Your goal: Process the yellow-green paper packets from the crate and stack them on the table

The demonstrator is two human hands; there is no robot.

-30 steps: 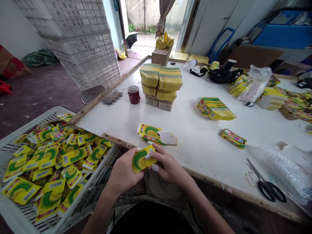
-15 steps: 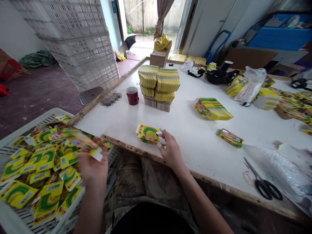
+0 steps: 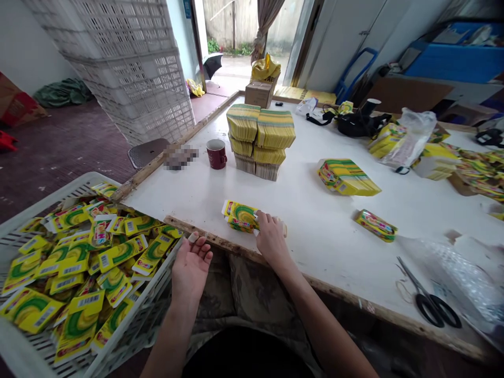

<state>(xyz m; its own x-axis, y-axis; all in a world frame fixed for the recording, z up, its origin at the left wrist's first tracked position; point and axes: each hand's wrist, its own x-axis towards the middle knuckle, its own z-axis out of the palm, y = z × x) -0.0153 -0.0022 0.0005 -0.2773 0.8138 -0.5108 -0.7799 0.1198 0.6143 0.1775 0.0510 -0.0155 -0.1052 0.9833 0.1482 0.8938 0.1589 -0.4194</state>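
My left hand [image 3: 191, 265] hovers palm-up and empty just off the table's near edge, beside the white crate [image 3: 23, 344] full of folded yellow-green cartons [image 3: 81, 262]. My right hand [image 3: 268, 239] rests on the small stack of flat yellow-green cartons [image 3: 239, 216] at the front of the white table [image 3: 315, 226], fingers curled onto the stack's right end. Whether it grips a carton cannot be told.
A red mug [image 3: 216, 153] and a tall block of flat cartons [image 3: 260, 139] stand mid-table. A fanned carton pile [image 3: 346, 177], one folded carton [image 3: 376, 224] and scissors [image 3: 431, 302] lie to the right. Stacked white crates [image 3: 118, 63] lean at the left.
My left hand dropped the folded carton into the crate and came back empty toward the table edge. My right hand moved from that carton onto the flat stack.
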